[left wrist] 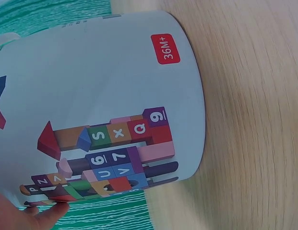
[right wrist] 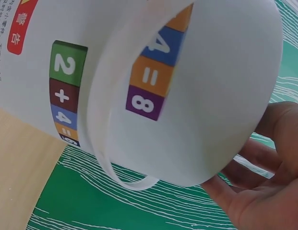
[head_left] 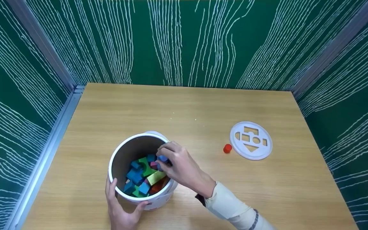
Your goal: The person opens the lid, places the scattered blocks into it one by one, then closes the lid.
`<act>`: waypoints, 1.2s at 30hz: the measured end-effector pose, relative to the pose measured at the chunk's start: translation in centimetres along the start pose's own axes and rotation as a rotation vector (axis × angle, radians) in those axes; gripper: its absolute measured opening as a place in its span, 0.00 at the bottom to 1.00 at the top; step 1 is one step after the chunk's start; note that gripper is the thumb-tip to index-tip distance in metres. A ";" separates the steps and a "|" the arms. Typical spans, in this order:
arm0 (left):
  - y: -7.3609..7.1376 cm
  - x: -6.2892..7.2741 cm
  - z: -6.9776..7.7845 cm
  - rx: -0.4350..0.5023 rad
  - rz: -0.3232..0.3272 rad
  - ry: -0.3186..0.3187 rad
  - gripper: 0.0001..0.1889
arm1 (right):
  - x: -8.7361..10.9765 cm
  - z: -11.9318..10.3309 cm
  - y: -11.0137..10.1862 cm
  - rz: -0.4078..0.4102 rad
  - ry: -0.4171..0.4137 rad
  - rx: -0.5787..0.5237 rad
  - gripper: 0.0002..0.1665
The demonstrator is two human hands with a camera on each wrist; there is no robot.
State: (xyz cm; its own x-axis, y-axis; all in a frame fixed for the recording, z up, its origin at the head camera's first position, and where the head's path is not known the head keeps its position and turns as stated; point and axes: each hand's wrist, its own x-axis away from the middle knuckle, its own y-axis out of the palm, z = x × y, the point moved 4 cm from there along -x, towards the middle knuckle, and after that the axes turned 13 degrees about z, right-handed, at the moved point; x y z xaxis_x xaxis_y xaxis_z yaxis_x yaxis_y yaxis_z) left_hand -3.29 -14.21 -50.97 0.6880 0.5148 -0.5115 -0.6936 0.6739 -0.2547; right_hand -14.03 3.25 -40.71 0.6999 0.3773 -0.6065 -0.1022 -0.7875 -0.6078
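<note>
A white toy-block bucket [head_left: 111, 166] stands tilted on the table, full of coloured wooden blocks. My left hand [head_left: 121, 210] holds its near left side, thumb at the front and fingers along the outer wall. Inside the right rim, my right hand [head_left: 184, 164] pinches a small blue block [head_left: 162, 158] between thumb and fingers. Below it lie a green arch block [head_left: 145, 166], a yellow block [head_left: 156, 177] and several blue ones. The right wrist view shows the bucket's printed wall [right wrist: 211, 96] and the hand [right wrist: 268, 187] at its rim; the pinched block is hidden there.
A red cylinder block [head_left: 227, 148] lies on the wooden table [head_left: 203, 111], beside a white round lid [head_left: 239, 148] with shaped holes. A white strap handle [right wrist: 103, 96] hangs along the bucket's side. Green walls with white lines surround the table.
</note>
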 end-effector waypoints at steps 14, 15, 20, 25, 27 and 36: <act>0.1 0.3 -0.1 0.009 -0.002 -0.007 0.53 | 0.1 -0.1 -0.7 0.070 -0.044 -0.053 0.05; 0.1 0.3 -0.1 0.004 -0.002 -0.009 0.52 | 0.1 -0.1 -0.8 0.076 -0.045 -0.053 0.05; 0.0 0.3 0.0 -0.011 0.005 -0.005 0.52 | 0.2 0.3 -1.3 0.098 -0.042 -0.041 0.04; 0.0 0.3 0.0 -0.013 0.005 0.001 0.53 | 0.5 0.8 -1.8 0.120 -0.042 -0.034 0.05; 0.0 0.3 0.0 -0.001 0.003 0.008 0.53 | 0.6 1.1 -1.9 0.130 -0.035 -0.036 0.04; 0.0 0.2 0.0 -0.025 -0.005 -0.027 0.53 | 1.2 2.5 -2.7 0.194 0.001 -0.037 0.05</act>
State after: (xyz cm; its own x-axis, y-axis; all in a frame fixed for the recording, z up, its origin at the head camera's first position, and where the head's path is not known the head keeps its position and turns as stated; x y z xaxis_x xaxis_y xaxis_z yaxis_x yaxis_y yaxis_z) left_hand -3.12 -14.11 -51.07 0.6965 0.5257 -0.4884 -0.6952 0.6628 -0.2781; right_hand -14.71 7.06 -41.11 0.6702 0.2166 -0.7099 -0.2090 -0.8627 -0.4605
